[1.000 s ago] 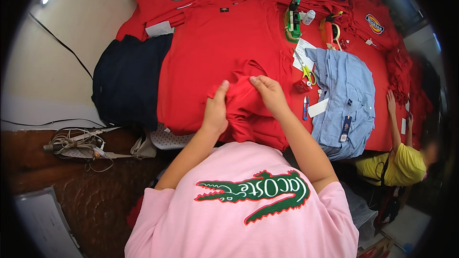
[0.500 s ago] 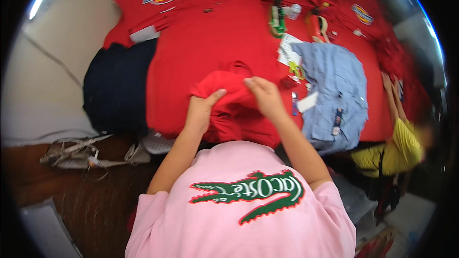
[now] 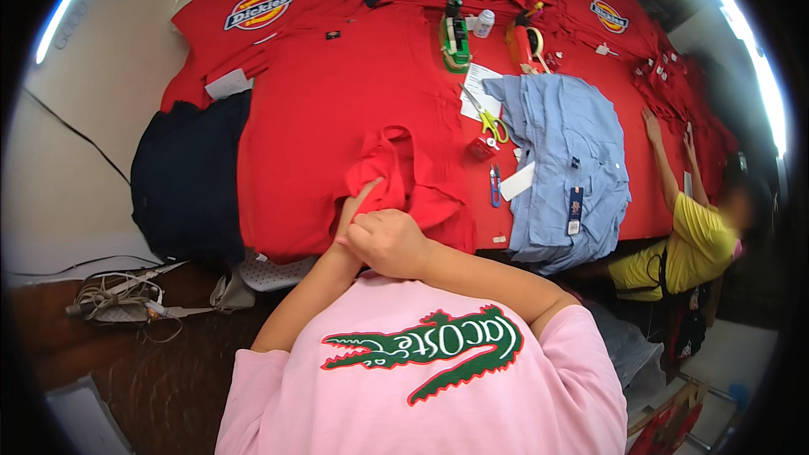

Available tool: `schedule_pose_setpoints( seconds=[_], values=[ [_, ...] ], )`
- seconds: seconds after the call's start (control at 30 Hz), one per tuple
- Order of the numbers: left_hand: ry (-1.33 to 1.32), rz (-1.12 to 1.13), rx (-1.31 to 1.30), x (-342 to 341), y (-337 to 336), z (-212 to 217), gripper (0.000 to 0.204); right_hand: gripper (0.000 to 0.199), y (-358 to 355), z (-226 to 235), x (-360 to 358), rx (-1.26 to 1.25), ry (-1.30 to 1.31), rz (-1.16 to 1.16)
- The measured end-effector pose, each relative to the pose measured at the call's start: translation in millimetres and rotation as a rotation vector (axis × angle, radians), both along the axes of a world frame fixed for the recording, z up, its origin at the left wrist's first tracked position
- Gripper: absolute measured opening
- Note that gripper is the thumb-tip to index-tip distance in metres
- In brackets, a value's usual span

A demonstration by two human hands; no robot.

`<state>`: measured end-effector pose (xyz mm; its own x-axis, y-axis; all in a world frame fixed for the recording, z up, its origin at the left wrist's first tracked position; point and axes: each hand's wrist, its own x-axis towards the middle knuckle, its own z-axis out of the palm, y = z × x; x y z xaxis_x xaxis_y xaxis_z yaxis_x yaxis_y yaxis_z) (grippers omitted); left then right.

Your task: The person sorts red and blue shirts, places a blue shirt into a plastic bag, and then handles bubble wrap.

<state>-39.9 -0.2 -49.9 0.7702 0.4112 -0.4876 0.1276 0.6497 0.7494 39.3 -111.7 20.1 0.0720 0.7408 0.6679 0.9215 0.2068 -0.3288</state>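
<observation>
A red garment, probably a shirt, lies bunched at the near edge of the table. My left hand holds it, one digit lying on top of the cloth and the other fingers hidden beneath it. My right hand is closed and crosses over my left wrist, its fingers curled against it. Whether anything is pinched in those fingers I cannot make out. Under and beyond the bunched part, a large red garment spreads flat.
Folded dark navy clothing sits left; a light blue shirt lies right. Between are yellow-handled scissors, blue thread snips and a green tape dispenser. A co-worker in yellow reaches onto the table at right.
My right hand has let go of the raised red cloth and come down and left onto my left wrist. The garment's lifted part has sunk and no longer stretches between both hands.
</observation>
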Motion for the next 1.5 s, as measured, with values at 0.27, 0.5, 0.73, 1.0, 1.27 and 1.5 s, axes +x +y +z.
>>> schedule_pose_setpoints(
  seconds=[0.27, 0.5, 0.73, 1.0, 1.27, 1.5],
  values=[
    [-0.091, -0.096, 0.621, -21.1, 21.8, 114.1, 0.041, 0.027, -4.2, -53.5, 113.9, -0.136, 1.146, -0.13],
    [-0.054, -0.245, 0.528, -129.5, 96.8, 117.6, 0.081, 0.056, -16.2, -46.0, 74.3, -0.822, 0.854, 0.282],
    [-0.854, -0.025, 0.295, -174.3, 116.9, 148.5, 0.114, 0.083, -28.6, -30.2, 50.9, -1.347, 1.758, 0.275],
    [-0.981, -0.095, -0.091, -194.9, 107.3, 119.2, 0.111, 0.051, -25.6, 15.7, 41.4, -0.926, 1.827, 0.596],
    [-0.77, 0.045, 0.284, -219.0, 200.1, 161.7, 0.085, 0.058, -64.3, 28.9, 84.6, 0.212, 1.609, 0.491],
    [-0.692, 0.07, 0.319, -40.6, 376.8, 155.3, 0.063, 0.058, 69.2, 107.1, 218.7, 0.476, 1.235, -0.132]
  ],
)
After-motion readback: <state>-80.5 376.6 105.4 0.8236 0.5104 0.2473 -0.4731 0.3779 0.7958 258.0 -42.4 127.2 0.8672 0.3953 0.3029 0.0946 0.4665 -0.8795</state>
